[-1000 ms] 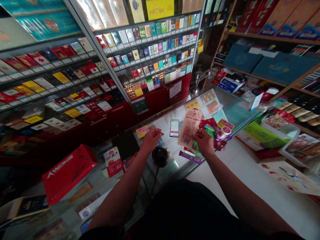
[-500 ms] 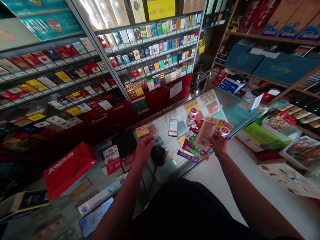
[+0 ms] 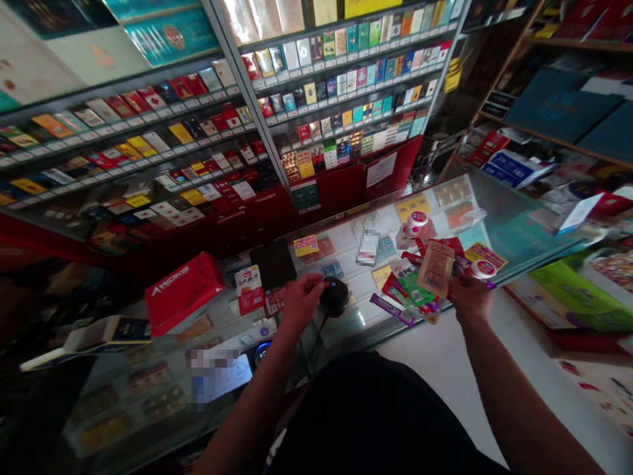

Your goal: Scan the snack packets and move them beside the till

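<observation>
My right hand (image 3: 469, 295) is closed on a pale orange snack packet (image 3: 435, 268), held low over a heap of small coloured packets (image 3: 414, 285) on the glass counter (image 3: 499, 227). My left hand (image 3: 302, 302) rests with curled fingers against a round black device (image 3: 335, 295) that has a cable running off the counter's near edge. Whether those fingers grip it is unclear. Round white-lidded tubs (image 3: 418, 220) lie beyond the heap.
Shelves of cigarette packs (image 3: 321, 79) fill the wall behind the counter. A red box (image 3: 184, 291) and a red-and-white packet (image 3: 250, 289) stand to the left of a black pad (image 3: 273, 263). More goods shelves (image 3: 554, 125) stand at right. White floor (image 3: 445, 356) lies below.
My right hand lowered the orange packet from upright in front of me down over the packet heap. My left hand slid back onto the black device. The view swung left.
</observation>
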`<state>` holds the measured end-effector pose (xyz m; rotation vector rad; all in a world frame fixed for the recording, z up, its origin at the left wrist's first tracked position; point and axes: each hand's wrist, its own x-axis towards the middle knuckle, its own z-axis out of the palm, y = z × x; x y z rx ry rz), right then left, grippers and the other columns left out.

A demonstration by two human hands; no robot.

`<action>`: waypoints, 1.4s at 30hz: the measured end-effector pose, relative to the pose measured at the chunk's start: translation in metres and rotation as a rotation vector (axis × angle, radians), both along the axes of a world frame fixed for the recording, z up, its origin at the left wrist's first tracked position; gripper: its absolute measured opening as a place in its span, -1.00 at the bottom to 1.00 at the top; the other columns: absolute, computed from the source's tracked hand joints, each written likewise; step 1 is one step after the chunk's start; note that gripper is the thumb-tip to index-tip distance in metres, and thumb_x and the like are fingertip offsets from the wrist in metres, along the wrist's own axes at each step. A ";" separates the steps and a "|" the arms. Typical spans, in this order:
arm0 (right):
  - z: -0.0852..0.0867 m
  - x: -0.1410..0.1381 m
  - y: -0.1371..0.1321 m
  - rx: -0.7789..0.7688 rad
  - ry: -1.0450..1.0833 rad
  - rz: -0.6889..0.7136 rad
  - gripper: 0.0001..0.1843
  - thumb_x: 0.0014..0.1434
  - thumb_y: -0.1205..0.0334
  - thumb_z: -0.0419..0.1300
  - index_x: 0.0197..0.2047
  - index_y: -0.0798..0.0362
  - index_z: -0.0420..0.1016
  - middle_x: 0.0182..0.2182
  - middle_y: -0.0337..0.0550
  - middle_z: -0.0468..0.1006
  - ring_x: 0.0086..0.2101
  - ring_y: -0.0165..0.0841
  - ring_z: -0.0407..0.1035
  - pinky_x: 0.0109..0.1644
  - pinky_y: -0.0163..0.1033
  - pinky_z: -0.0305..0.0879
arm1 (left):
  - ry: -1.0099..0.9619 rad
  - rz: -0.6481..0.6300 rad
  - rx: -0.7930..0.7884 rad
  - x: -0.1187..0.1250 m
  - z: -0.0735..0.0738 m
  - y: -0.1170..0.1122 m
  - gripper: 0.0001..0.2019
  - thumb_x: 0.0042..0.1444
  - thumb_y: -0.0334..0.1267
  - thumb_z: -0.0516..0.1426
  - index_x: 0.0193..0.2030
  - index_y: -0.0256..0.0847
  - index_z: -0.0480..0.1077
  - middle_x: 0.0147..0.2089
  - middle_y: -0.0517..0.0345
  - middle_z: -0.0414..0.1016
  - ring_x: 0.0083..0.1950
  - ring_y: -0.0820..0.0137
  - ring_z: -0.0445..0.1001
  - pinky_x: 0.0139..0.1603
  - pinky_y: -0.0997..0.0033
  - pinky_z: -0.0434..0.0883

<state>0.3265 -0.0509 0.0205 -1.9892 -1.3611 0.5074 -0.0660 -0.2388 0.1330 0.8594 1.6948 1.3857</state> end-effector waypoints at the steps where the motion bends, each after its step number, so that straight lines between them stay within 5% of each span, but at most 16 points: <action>1: 0.004 -0.001 -0.003 -0.044 0.014 -0.027 -0.55 0.02 0.08 0.32 -0.08 0.18 0.70 -0.31 0.12 0.69 -0.28 0.00 0.56 -0.13 0.08 0.46 | 0.003 0.000 -0.002 0.000 0.000 -0.003 -0.72 0.10 -0.10 0.31 -0.11 -0.18 0.55 -0.18 0.03 0.70 -0.11 0.22 0.65 -0.01 0.21 0.48; 7: 0.035 -0.025 -0.025 -0.036 0.037 -0.039 -0.63 0.03 0.13 0.34 -0.10 0.10 0.73 -0.24 0.12 0.71 -0.19 0.03 0.57 -0.02 0.09 0.42 | -0.027 0.029 -0.004 -0.019 -0.001 -0.023 -0.71 0.07 -0.10 0.33 -0.11 -0.19 0.54 -0.16 0.00 0.69 -0.09 0.22 0.64 0.02 0.20 0.49; 13: 0.072 -0.087 -0.044 0.089 0.120 0.111 -0.58 0.05 0.09 0.32 -0.07 0.14 0.72 -0.24 0.10 0.71 -0.21 -0.03 0.58 -0.01 0.07 0.45 | 0.004 0.179 -0.056 -0.080 -0.001 -0.053 -0.58 0.02 0.00 0.37 -0.05 -0.21 0.54 -0.15 0.00 0.68 -0.16 0.22 0.63 -0.09 0.23 0.50; 16: 0.094 -0.133 -0.062 0.152 0.283 0.269 -0.61 0.08 0.05 0.33 -0.10 0.13 0.70 -0.22 0.07 0.71 -0.21 -0.12 0.58 -0.01 0.00 0.48 | 0.085 0.253 -0.106 -0.112 -0.003 -0.072 -0.57 0.01 0.00 0.37 -0.06 -0.23 0.55 -0.14 -0.02 0.69 -0.13 0.20 0.63 -0.07 0.22 0.49; 21: 0.109 -0.225 -0.121 -0.099 0.559 0.649 -0.65 0.11 0.03 0.36 -0.09 0.05 0.66 -0.21 -0.04 0.71 -0.21 -0.19 0.59 0.00 -0.04 0.50 | 0.122 0.268 -0.119 -0.144 -0.016 -0.102 -0.56 0.00 0.04 0.38 -0.09 -0.23 0.58 -0.13 -0.01 0.69 -0.10 0.20 0.62 0.03 0.19 0.46; 25: 0.086 -0.299 -0.170 -0.418 0.724 0.907 -0.64 0.05 0.17 0.37 -0.05 0.03 0.62 -0.11 -0.04 0.71 -0.09 -0.19 0.60 0.10 -0.06 0.47 | 0.044 0.322 -0.075 -0.147 -0.022 -0.121 -0.51 -0.01 0.05 0.39 -0.04 -0.24 0.56 -0.09 -0.04 0.69 -0.03 0.18 0.62 0.12 0.14 0.45; 30: 0.040 -0.361 -0.193 -0.694 0.790 0.783 -0.65 0.09 0.14 0.30 -0.06 0.09 0.60 -0.06 0.05 0.69 -0.06 -0.11 0.58 -0.05 -0.08 0.49 | 0.003 0.324 -0.083 -0.143 -0.019 -0.139 -0.51 0.01 0.04 0.39 -0.01 -0.23 0.55 -0.05 -0.06 0.69 0.02 0.15 0.62 0.17 0.10 0.44; 37: -0.010 -0.393 -0.181 -0.498 0.367 0.605 -0.34 0.11 0.13 0.35 0.25 0.20 0.45 0.20 0.23 0.54 0.21 -0.06 0.44 0.25 -0.11 0.32 | -0.009 0.288 -0.104 -0.159 -0.025 -0.151 -0.52 0.01 0.05 0.38 -0.02 -0.23 0.55 -0.05 -0.08 0.69 0.02 0.14 0.64 0.19 0.07 0.44; 42: -0.033 -0.404 -0.169 -0.505 0.239 0.625 -0.45 0.08 0.14 0.40 0.12 0.16 0.52 0.01 0.15 0.66 0.00 -0.08 0.57 0.05 -0.14 0.42 | -0.002 0.251 -0.105 -0.168 -0.028 -0.149 -0.58 0.05 0.03 0.36 -0.05 -0.21 0.55 -0.06 -0.05 0.69 0.01 0.15 0.64 0.16 0.10 0.45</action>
